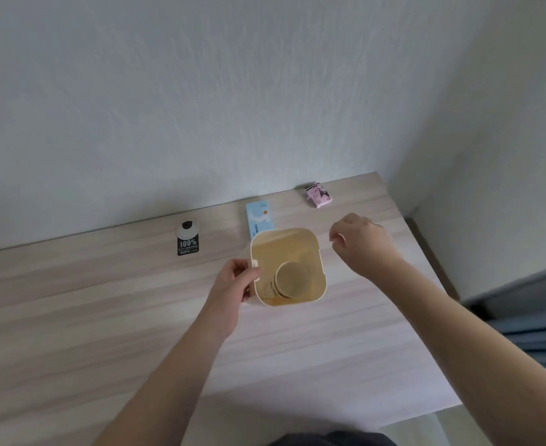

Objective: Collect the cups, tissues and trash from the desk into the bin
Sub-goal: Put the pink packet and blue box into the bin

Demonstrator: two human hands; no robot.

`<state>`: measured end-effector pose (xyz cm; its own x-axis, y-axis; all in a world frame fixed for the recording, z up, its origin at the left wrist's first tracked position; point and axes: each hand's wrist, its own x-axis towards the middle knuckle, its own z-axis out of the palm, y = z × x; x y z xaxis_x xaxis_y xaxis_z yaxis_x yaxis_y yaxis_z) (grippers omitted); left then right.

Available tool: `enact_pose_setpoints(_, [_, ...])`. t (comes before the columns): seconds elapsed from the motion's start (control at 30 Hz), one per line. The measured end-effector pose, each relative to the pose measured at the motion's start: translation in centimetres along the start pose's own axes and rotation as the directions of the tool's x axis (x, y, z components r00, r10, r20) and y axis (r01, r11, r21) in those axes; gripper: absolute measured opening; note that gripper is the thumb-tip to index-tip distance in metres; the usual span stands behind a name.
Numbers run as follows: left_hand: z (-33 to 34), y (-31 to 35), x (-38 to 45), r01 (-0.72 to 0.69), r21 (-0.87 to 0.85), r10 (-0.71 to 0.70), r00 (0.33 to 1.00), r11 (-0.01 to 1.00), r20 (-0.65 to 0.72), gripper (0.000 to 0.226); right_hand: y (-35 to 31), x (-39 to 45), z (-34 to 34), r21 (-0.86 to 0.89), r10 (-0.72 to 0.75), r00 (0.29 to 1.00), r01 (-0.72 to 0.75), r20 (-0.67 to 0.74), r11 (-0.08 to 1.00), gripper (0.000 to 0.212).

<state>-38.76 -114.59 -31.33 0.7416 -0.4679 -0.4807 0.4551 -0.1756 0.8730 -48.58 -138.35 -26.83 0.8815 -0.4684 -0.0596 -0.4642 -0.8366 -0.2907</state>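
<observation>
Your left hand (233,281) is clamped on the left wall of the cream bin (310,246), which stands on the wooden desk (104,317) with paper cups (292,280) lying inside. Your right hand (361,241) hovers just right of the bin with fingers loosely curled, holding nothing visible. A blue tissue pack (259,218) lies just behind the bin, a pink packet (318,196) near the wall, and a black-labelled item (187,239) well to the left.

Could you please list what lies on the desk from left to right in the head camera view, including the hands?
Black-labelled pouch → left hand, gripping the bin's left rim → cream bin with a cup inside → right hand, loosely curled and empty. The blue packet and pink packet sit further back, so their places overlap.
</observation>
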Motion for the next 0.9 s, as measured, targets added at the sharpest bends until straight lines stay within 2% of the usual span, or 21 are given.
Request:
enact_pose_setpoints(0.27, [3.5, 0.6, 2.9, 0.026, -0.018, -0.028, 0.996, 1.0, -0.084, 0.044, 4.5, 8.2, 2.7, 0.003, -0.04, 0.994, 0.04, 0.103, 0.999, 0.028])
enact_pose_setpoints(0.37, [3.9, 0.3, 3.7, 0.019, -0.039, -0.024, 0.992, 0.999, -0.122, 0.036, 5.1, 11.1, 4.5, -0.111, -0.088, 0.985, 0.105, 0.151, 0.988, 0.034])
enact_pose_setpoints(0.53, [4.2, 0.3, 4.4, -0.01, -0.049, -0.001, 0.978, 0.999, -0.21, 0.036, 5.0, 16.0, 7.5, -0.299, -0.119, 0.951, 0.207, 0.286, 0.932, 0.049])
enact_pose_setpoints(0.77, [3.5, 0.1, 4.0, -0.013, -0.055, -0.004, 0.951, 0.998, -0.308, 0.039, 5.4, 21.3, 10.8, -0.332, -0.074, 0.946, 0.184, 0.316, 0.925, 0.049])
enact_pose_setpoints(0.9, [2.9, -0.3, 3.4, 0.006, -0.061, -0.026, 0.943, 0.998, -0.331, 0.037, 6.3, 21.5, 12.4, -0.288, -0.014, 0.913, 0.143, 0.407, 0.947, 0.059])
